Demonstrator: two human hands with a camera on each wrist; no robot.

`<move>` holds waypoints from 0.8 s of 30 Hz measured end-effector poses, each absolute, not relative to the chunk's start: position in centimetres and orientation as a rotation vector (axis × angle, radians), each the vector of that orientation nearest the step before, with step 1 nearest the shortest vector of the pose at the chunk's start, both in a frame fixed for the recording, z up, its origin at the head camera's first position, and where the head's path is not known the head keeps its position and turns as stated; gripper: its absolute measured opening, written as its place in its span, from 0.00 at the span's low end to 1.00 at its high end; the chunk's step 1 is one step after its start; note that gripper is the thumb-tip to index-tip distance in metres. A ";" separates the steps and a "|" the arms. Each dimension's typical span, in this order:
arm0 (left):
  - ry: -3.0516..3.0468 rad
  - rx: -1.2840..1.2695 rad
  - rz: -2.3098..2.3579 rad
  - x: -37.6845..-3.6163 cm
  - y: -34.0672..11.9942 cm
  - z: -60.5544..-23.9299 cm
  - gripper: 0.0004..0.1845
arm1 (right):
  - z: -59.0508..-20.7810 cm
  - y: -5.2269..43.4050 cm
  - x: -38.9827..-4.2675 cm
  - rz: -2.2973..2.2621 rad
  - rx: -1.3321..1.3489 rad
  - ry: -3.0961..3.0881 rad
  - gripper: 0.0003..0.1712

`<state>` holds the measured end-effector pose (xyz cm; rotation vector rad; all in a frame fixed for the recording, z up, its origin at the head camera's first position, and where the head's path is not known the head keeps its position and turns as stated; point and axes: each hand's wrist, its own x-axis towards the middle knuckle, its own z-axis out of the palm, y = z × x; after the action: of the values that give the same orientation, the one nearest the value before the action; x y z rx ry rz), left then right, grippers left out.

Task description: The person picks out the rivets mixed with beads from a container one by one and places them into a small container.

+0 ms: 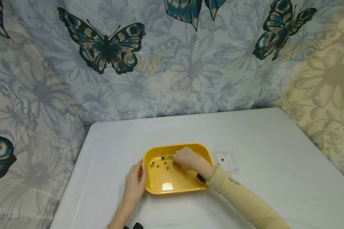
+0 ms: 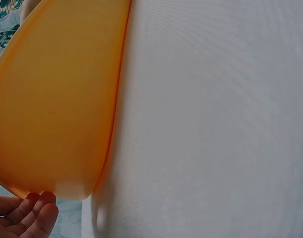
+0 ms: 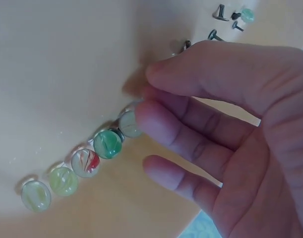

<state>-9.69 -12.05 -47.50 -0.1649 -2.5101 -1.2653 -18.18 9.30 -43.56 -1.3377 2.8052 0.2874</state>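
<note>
Inside the yellow tray (image 1: 180,183), by its far wall, my right grip (image 1: 186,158) touches a clear glass marble (image 3: 129,125), unclosed; my left grip (image 1: 134,181) rests uncurled against its left side. Light, hard, slippery, I judge: pinch the marble's middle.

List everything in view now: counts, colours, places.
Tray: one, yellow, on the table
Marbles: six or more, mixed colours, in tray
Metal pieces: five or more, dark, in tray
Clear item: one, transparent, right of tray
Speck: one, dark, at clear item
Table: one, white, under tray
Butterfly backdrop: count unclear, blue-grey and yellow, behind table
Wrist devices: two, black, at wrists
Right sleeve: one, pale yellow, forearm
Left hand: one, at tray's left edge
Right hand: one, by marbles
</note>
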 end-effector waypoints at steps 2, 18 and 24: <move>-2.516 -0.163 -1.269 -9.7 -12.1 -47.5 0.20 | -43.5 9.3 -18.2 0.278 -1.342 2.808 0.13; -2.519 -0.169 -1.271 -9.7 -12.1 -47.6 0.20 | -43.3 9.1 -18.1 0.328 -1.340 2.811 0.15; -2.500 -0.176 -1.274 -9.6 -12.1 -47.6 0.20 | -42.6 8.9 -17.8 0.304 -1.343 2.814 0.14</move>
<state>-9.63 -12.15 -47.56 -0.1762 -2.4996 -1.2735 -17.81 8.95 -42.56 -1.3426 2.8144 0.3041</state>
